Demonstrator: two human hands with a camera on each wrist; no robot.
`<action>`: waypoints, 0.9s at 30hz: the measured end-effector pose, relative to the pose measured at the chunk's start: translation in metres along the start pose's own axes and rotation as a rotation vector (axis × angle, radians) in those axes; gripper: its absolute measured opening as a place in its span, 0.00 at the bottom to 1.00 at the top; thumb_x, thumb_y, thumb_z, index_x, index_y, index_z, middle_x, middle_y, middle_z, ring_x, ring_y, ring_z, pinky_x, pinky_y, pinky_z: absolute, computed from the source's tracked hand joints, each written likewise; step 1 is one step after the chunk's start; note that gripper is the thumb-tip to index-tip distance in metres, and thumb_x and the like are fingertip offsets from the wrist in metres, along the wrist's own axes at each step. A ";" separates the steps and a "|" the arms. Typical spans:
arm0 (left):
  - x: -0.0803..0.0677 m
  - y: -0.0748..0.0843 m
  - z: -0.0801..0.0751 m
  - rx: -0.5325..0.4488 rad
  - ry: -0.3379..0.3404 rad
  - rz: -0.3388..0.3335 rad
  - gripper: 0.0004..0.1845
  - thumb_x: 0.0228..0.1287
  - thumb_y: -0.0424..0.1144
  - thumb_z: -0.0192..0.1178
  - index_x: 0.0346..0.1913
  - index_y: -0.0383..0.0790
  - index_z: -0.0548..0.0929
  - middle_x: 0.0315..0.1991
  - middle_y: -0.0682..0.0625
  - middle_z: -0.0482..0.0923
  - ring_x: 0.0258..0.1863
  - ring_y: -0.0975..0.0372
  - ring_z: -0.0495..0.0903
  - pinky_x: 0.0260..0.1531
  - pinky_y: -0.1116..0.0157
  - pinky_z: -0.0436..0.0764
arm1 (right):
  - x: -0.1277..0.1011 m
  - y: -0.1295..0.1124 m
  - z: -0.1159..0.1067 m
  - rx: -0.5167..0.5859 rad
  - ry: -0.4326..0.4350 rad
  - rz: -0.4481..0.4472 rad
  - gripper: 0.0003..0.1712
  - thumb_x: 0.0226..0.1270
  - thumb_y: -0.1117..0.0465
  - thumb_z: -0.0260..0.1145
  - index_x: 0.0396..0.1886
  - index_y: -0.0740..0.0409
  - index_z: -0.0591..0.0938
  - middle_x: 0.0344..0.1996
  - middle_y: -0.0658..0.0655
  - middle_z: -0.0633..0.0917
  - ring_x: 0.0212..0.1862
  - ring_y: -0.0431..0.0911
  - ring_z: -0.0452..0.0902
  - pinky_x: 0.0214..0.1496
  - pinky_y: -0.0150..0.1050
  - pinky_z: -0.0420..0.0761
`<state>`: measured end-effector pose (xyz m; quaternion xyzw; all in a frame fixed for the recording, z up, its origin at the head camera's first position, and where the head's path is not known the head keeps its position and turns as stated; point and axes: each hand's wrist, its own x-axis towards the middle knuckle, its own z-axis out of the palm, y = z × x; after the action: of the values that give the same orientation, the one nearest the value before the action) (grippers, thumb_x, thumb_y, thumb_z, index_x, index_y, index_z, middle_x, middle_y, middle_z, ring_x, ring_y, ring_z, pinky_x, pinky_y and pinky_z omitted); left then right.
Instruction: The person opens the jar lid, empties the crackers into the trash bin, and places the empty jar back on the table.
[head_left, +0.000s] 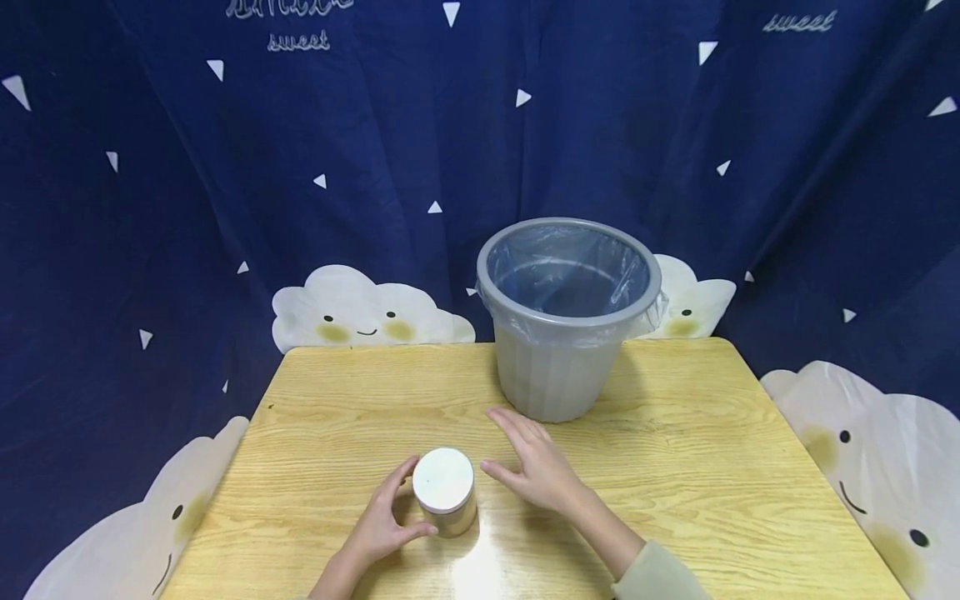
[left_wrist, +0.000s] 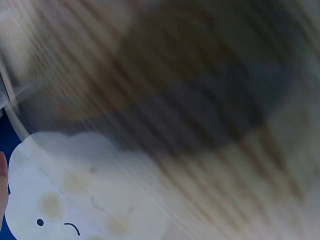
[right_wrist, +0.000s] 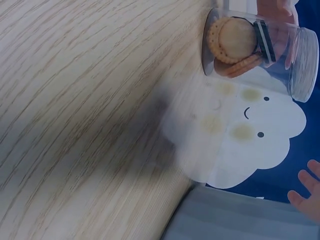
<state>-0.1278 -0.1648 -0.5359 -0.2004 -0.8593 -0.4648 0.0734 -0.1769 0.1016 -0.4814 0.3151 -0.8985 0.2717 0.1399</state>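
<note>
From my distant seat I look down at a jar (head_left: 444, 479), which stands upright on the wooden table (head_left: 675, 467), between my two hands and nearer to me than the bin (head_left: 555, 375). My left hand (head_left: 381, 523) is curved at the left side of the jar, with the thumb in front and the fingers behind; I cannot tell if it really grips. My right hand (head_left: 546, 473) holds nothing: its fingers are straight, the thumb is spread, and it is just beside the jar, apart from it. Its wrist is in a beige sleeve (head_left: 660, 575).

Through the clear wall of the jar, the right wrist view shows me biscuits (right_wrist: 237, 42), among them a round pale one and a dark one with white filling. The bin is grey, with a transparent liner (head_left: 517, 258) folded over its rim. Behind hangs a dark blue curtain (head_left: 390, 150) with white triangles and smiling clouds (head_left: 367, 308). The left wrist view is mostly blurred.
</note>
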 end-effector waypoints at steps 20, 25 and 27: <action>0.005 0.011 0.005 -0.078 -0.054 -0.052 0.50 0.35 0.42 0.76 0.64 0.29 0.62 0.58 0.39 0.70 0.53 0.54 0.72 0.53 0.46 0.73 | 0.004 -0.014 0.010 -0.032 -0.143 -0.118 0.45 0.58 0.30 0.51 0.70 0.45 0.56 0.67 0.53 0.62 0.65 0.51 0.60 0.65 0.56 0.62; 0.005 0.010 0.005 -0.119 -0.065 -0.083 0.50 0.35 0.42 0.76 0.64 0.30 0.62 0.58 0.40 0.69 0.55 0.51 0.70 0.55 0.45 0.69 | 0.004 -0.017 0.014 -0.041 -0.167 -0.150 0.44 0.58 0.29 0.50 0.70 0.44 0.56 0.67 0.54 0.62 0.65 0.51 0.60 0.65 0.55 0.62; 0.005 0.010 0.005 -0.133 -0.071 -0.078 0.50 0.36 0.41 0.75 0.64 0.30 0.61 0.59 0.39 0.69 0.56 0.49 0.69 0.55 0.43 0.68 | 0.005 -0.018 0.016 -0.047 -0.169 -0.165 0.44 0.58 0.29 0.50 0.70 0.44 0.57 0.67 0.54 0.62 0.65 0.51 0.60 0.65 0.54 0.63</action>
<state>-0.1283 -0.1542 -0.5297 -0.1876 -0.8358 -0.5159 0.0112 -0.1700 0.0783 -0.4853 0.4064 -0.8843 0.2105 0.0928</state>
